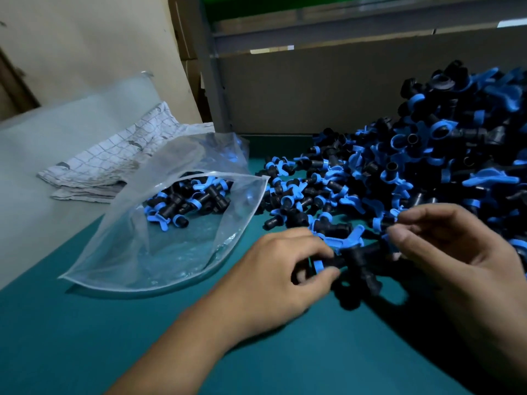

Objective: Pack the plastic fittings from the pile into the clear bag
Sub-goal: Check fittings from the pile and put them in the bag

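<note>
Clear, crinkled plastic film makes up the soft zip-top bag lying flat on the teal bench at the left, its mouth gaping toward the right and a small heap of black-and-blue plastic fittings already sitting deep inside it. Beyond it, farther left, lies a folded grey-white checked cloth — limp and matte, against a pale sheet.

The left hand sits near the middle, fingers curled and clamped on the blue-ringed end of a black T-shaped fitting; the piece is hard, smooth moulded plastic with short tube arms and a flat blue wing. To its right the right hand pinches, thumb against forefinger, a second small fitting at the near edge of the big pile of black-and-blue fittings, which rises far and right against a grey board.

Risks, as I judge them: the winged collars look apt to hook into one another, so lifting one piece could drag neighbours off the pile's edge and scatter them over the slick bench. The bag's mouth is held open only by its own stiffness — a fitting dropped against the upper lip could fold it shut or bounce out. The film is slippery too, and a push from the side might slide the whole bag leftward. Hard tube ends could also snag or puncture the thin plastic if thrown in.
</note>
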A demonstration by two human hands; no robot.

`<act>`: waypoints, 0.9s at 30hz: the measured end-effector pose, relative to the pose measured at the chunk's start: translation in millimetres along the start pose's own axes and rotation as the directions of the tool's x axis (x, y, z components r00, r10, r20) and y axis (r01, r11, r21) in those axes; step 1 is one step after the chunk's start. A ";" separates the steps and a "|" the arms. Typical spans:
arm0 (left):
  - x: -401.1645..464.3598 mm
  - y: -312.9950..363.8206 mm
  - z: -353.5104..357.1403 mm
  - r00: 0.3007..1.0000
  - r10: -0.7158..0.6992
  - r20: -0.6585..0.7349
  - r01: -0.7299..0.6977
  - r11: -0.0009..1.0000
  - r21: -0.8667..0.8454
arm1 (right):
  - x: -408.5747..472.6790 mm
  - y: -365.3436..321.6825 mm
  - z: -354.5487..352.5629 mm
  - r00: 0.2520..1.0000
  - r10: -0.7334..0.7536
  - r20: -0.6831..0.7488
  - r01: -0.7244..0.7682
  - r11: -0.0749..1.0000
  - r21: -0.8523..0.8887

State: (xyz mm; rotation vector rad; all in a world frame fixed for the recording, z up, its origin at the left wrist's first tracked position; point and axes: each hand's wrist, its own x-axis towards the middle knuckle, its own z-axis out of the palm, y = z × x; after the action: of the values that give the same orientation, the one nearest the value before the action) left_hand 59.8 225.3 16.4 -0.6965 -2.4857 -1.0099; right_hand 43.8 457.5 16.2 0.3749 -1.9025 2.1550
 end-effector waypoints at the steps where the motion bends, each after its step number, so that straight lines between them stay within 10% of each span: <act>1: 0.8 0.3 -4.5 0.997 0.066 -0.038 -0.063 0.995 0.075 | -1.2 0.1 0.8 1.000 -0.012 0.009 0.012 1.000 -0.016; 6: 3.6 -14.0 -28.3 0.898 0.167 -0.407 -0.116 0.982 0.147 | -2.8 6.0 7.7 0.997 0.037 0.069 -0.037 0.999 0.003; 9: 4.3 -27.3 -34.4 0.826 -0.176 -0.536 -0.015 0.943 -0.334 | 1.6 10.2 5.7 0.991 0.122 0.058 -0.123 0.992 0.005; 15: 8.4 -47.3 -50.4 0.399 -0.707 -0.584 0.092 0.664 -0.742 | 0.4 12.6 4.6 0.978 0.153 0.144 -0.136 0.983 -0.127; 20: 10.1 -63.9 -68.2 0.009 -0.812 -0.584 0.195 0.574 -0.795 | 3.8 25.0 -1.8 0.984 0.124 0.131 -0.095 0.973 -0.209; 24: 11.0 -71.1 -66.0 0.163 -0.878 -0.450 0.028 0.461 -0.887 | 2.5 25.7 -2.5 0.982 0.122 0.143 -0.090 0.973 -0.214; 27: 10.6 -70.2 -57.3 0.394 -0.780 -0.486 0.341 0.615 -0.711 | 0.5 25.3 -1.7 0.975 0.125 0.185 -0.073 0.962 -0.262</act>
State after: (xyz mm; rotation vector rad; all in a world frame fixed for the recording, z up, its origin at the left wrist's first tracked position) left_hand 19.8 143.5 22.5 0.5737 -1.6131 -1.7874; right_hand 34.6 456.0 -7.4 0.4692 -2.3228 1.9600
